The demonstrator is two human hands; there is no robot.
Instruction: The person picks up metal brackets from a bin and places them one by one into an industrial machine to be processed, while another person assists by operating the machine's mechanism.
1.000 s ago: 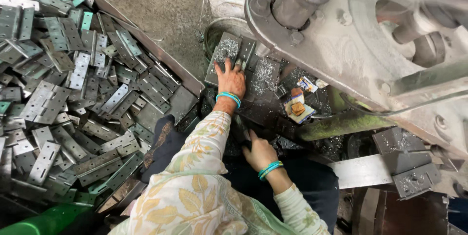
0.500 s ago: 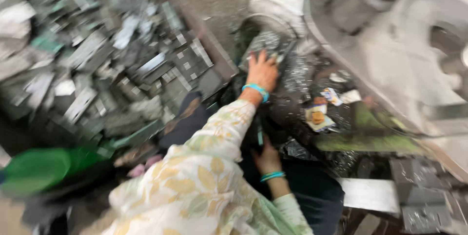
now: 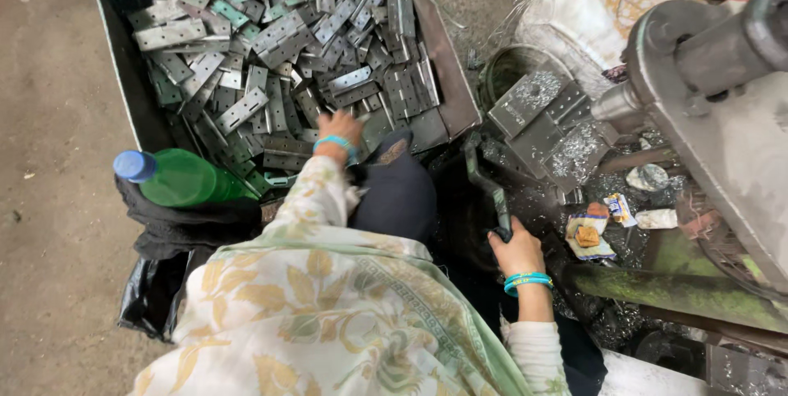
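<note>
Many grey hinge plates [image 3: 271, 76] heaped in bin [image 3: 447, 88]. Left hand [image 3: 338, 129] reaching in, fingers buried among plates, grip unclear. Right hand [image 3: 517, 252] closed round dark lever [image 3: 486, 187]. Best pick single flat plate.

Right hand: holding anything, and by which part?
Right hand grips the dark machine lever at its lower end, fingers wrapped around it.
</note>
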